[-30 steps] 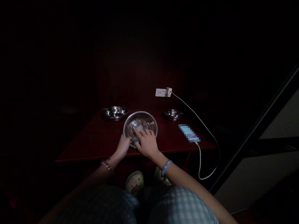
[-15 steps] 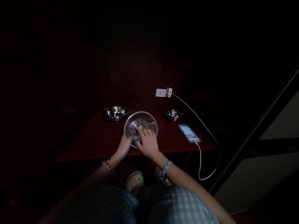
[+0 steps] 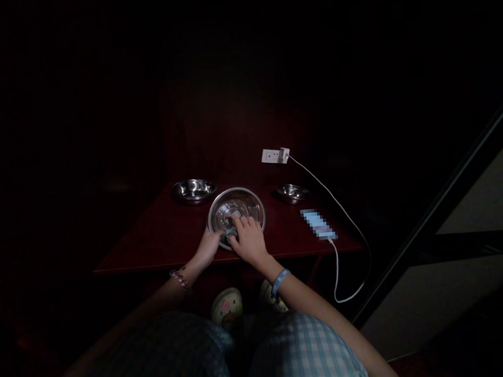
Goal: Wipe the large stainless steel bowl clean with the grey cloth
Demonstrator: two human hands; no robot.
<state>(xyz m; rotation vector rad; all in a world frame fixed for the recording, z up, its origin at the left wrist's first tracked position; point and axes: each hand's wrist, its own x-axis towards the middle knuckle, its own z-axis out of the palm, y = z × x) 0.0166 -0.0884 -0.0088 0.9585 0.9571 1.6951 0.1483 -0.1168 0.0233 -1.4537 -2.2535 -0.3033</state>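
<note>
A shiny metal bowl (image 3: 255,203) is tilted toward me above the front part of the dark red table. My left hand (image 3: 208,246) grips its near left rim, with the thumb over the edge and the other fingers hidden beneath. Inside the bowl, my right hand (image 3: 249,238) presses a small grey steel wool scrubber (image 3: 230,233) against the near wall. The thumb lies by the scrubber and the index finger reaches toward the bowl's bottom. Part of the scrubber is covered by the fingers.
Behind the held bowl, one metal bowl (image 3: 194,190) stands at the left and a smaller bowl (image 3: 293,193) at the right. A phone (image 3: 318,223) lies on the table (image 3: 151,244), its white cable (image 3: 343,207) looping to a charger in the wall socket (image 3: 270,156).
My right hand's fingers have shifted very slightly inside the bowl. The bowl and my left hand stay in place.
</note>
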